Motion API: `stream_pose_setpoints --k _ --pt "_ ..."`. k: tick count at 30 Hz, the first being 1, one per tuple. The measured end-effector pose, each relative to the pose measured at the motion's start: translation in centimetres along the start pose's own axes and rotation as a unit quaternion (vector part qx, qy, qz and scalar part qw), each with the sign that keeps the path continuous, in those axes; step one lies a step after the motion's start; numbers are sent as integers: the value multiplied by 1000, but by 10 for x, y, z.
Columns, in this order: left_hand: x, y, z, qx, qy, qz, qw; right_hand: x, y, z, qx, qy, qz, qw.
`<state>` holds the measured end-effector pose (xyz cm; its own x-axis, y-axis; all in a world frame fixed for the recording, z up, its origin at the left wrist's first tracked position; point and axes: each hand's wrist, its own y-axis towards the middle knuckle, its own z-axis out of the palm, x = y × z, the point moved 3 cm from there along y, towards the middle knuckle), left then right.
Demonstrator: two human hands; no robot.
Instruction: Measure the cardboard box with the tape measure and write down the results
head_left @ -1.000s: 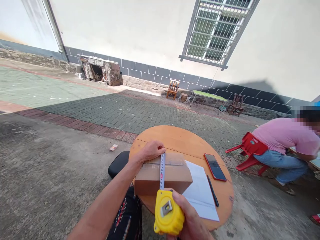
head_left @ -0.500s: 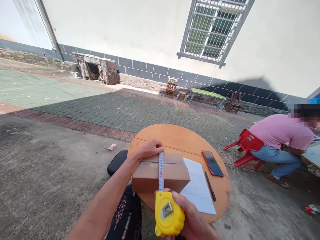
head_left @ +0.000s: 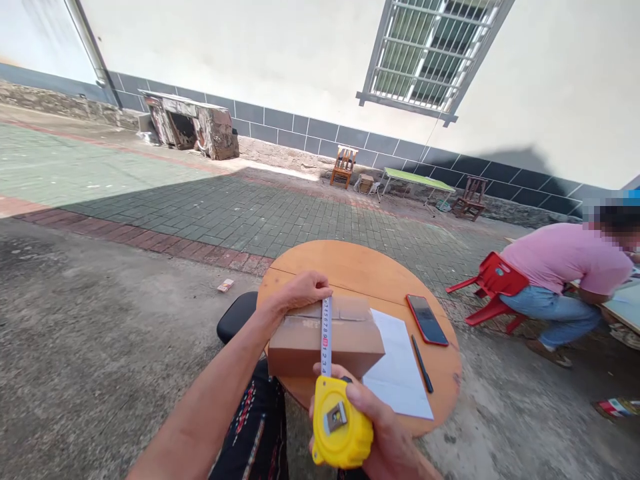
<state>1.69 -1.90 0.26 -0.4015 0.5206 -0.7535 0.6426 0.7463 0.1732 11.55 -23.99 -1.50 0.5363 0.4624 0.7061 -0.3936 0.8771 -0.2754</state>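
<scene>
A brown cardboard box [head_left: 300, 343] lies near the front edge of a round wooden table [head_left: 360, 270]. My left hand [head_left: 299, 292] is closed at the box's far edge, pinching the end of a white measuring tape [head_left: 325, 335] that runs across the box top. My right hand [head_left: 387, 437] grips the yellow tape measure case [head_left: 341, 425] just in front of the box's near edge.
A white sheet of paper [head_left: 397, 367], a black pen [head_left: 423, 372] and a red phone [head_left: 427, 319] lie right of the box. A black stool [head_left: 236, 317] stands left of the table. A person in pink [head_left: 565, 257] sits on a red chair [head_left: 493, 280] at right.
The view has shifted slightly. Both hands keep their hold, with the tape still stretched over the box.
</scene>
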Motion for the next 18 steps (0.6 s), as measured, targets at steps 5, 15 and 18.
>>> stream_pose_setpoints --k 5,15,18 --pt "0 0 0 -2 -2 0 1000 -2 -2 -1 -35 -7 17 999" --pt "-8 -2 -6 -21 5 8 1000 2 -1 1 -73 -32 10 997" --pt "-11 -3 -9 -34 9 18 999 0 -5 -7 -73 -53 4 996"
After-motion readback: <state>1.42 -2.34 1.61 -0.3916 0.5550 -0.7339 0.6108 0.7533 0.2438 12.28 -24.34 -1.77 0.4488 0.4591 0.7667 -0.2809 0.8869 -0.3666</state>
